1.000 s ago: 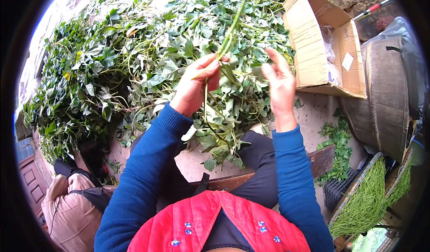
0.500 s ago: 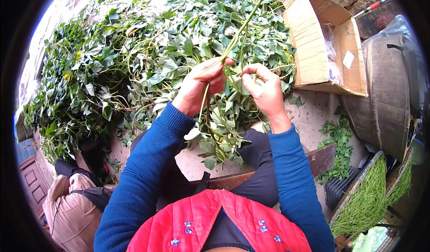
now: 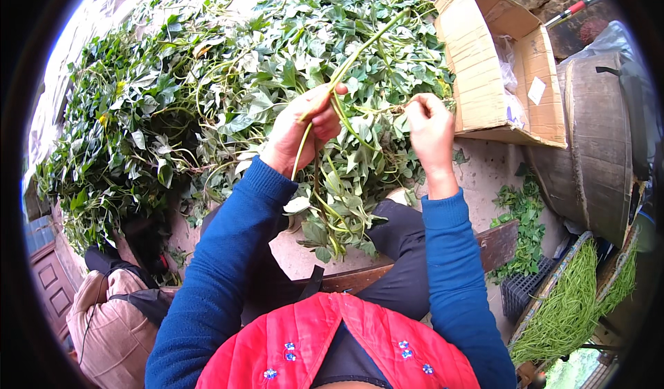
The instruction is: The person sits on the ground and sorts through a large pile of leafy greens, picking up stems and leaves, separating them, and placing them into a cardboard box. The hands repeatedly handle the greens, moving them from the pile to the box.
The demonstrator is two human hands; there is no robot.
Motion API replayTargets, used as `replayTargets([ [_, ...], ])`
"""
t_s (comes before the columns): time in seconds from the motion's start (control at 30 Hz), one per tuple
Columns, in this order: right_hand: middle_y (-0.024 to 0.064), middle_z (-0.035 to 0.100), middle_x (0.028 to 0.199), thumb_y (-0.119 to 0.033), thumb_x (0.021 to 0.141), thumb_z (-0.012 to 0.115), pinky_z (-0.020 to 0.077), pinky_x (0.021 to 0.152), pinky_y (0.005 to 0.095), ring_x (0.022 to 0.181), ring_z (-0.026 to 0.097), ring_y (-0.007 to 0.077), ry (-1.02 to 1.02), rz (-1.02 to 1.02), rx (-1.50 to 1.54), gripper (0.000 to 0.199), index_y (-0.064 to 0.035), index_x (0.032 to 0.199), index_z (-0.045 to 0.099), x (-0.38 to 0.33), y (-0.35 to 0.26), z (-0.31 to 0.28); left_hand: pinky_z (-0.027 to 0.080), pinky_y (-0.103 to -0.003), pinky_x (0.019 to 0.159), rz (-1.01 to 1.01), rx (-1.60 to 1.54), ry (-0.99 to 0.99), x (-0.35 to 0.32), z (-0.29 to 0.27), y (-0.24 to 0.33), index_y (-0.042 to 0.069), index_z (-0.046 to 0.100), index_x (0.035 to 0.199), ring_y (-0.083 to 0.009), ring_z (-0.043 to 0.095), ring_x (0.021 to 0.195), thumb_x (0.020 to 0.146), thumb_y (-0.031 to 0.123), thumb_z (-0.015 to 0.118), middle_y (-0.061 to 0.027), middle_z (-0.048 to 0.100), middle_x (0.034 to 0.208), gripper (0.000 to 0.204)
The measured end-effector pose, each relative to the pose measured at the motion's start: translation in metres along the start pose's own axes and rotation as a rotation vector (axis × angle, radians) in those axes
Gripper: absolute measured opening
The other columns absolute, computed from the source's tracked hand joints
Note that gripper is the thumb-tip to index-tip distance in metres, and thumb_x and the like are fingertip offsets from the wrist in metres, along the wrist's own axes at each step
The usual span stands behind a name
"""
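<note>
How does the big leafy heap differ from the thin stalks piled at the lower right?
The leafy heap is thick with broad leaves; the thin stalks look mostly bare. The heap spreads widely over the ground, while the stalks form a smaller pile. The heap mixes dark and pale green; the stalks are more evenly bright green. Both look green.

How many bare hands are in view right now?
2: the left hand, gripping green stems over the leaf pile, and the right hand, near the cardboard box. The person in beige at lower left may have hands hidden.
</note>
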State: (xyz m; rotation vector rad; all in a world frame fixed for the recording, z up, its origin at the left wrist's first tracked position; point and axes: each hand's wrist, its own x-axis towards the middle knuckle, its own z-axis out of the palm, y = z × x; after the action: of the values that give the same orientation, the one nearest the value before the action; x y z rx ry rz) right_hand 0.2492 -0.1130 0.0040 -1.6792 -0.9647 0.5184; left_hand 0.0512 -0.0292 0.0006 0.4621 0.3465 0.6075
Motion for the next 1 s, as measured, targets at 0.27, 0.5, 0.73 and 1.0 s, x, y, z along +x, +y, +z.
replayTargets([
  [0.27, 0.0009, 0.056, 0.069, -0.010, 0.084, 0.054, 0.0394, 0.056, 0.0209, 0.061, 0.047, 0.0058, 0.318, 0.163, 0.112, 0.014, 0.0026, 0.081, 0.060, 0.016, 0.017, -0.016, 0.024, -0.021, 0.046, -0.035, 0.055, 0.044, 0.000, -0.004, -0.006, 0.000, 0.056, 0.108, -0.0051, 0.028, 0.048, 0.091, 0.022, 0.052, 0.0077, 0.031, 0.056, 0.028],
  [0.5, 0.0061, 0.059, 0.074, -0.011, 0.084, 0.054, 0.0441, 0.062, 0.0245, 0.066, 0.054, 0.0114, 0.271, 0.155, 0.021, 0.015, 0.0034, 0.083, 0.058, 0.026, 0.013, -0.041, 0.024, -0.020, 0.044, 0.070, -0.094, 0.149, 0.001, -0.009, 0.006, 0.004, 0.054, 0.105, -0.0048, 0.026, 0.046, 0.094, 0.024, 0.050, 0.0070, 0.030, 0.055, 0.024],
  [0.73, 0.0068, 0.065, 0.101, -0.005, 0.081, 0.064, 0.0457, 0.085, 0.0282, 0.097, 0.059, 0.0155, -0.813, -0.116, 0.166, 0.019, -0.0017, 0.099, 0.066, -0.002, -0.020, 0.000, 0.024, -0.020, 0.044, 0.022, -0.127, 0.099, 0.000, -0.008, -0.002, 0.000, 0.052, 0.110, -0.0041, 0.026, 0.046, 0.094, 0.021, 0.049, 0.0072, 0.032, 0.055, 0.027],
  [1.0, 0.0026, 0.065, 0.082, -0.004, 0.080, 0.059, 0.0452, 0.069, 0.0247, 0.075, 0.056, 0.0088, -0.734, 0.143, -0.003, 0.015, 0.0005, 0.091, 0.067, -0.006, -0.024, 0.003, 0.025, -0.020, 0.045, 0.099, -0.064, 0.107, 0.001, -0.006, -0.001, -0.002, 0.052, 0.112, -0.0050, 0.027, 0.046, 0.093, 0.022, 0.050, 0.0069, 0.033, 0.055, 0.030],
])
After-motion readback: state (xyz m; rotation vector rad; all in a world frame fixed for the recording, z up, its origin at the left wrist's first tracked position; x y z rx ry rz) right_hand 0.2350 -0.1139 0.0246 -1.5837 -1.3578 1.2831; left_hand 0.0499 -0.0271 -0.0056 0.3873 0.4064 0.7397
